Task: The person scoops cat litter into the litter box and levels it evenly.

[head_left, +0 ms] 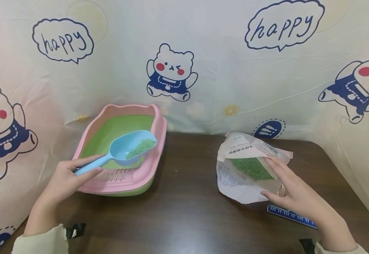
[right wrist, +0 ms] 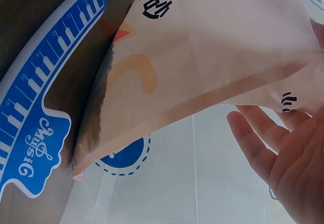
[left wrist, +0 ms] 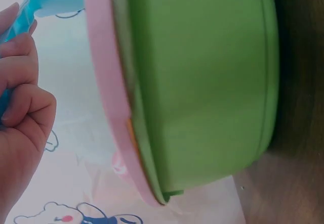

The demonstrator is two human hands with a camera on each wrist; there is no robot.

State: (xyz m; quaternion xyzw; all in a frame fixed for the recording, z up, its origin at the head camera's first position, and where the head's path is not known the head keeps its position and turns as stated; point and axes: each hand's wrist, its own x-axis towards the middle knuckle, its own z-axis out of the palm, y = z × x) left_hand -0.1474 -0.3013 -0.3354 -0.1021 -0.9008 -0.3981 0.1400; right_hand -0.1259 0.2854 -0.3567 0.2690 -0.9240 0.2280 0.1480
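My left hand grips the handle of a light blue scoop. Green cat litter lies in the scoop's bowl, which hangs over the right front of a litter box with a pink rim and green base. In the left wrist view, curled fingers wrap the blue handle beside the box's green wall. My right hand rests with fairly straight fingers against the right side of an open paper litter bag. More green litter shows in its mouth.
A blue piano-key ruler lies on the dark wooden table, in front of the bag and partly behind the right wrist. A printed cloth with bears hangs behind and along both sides.
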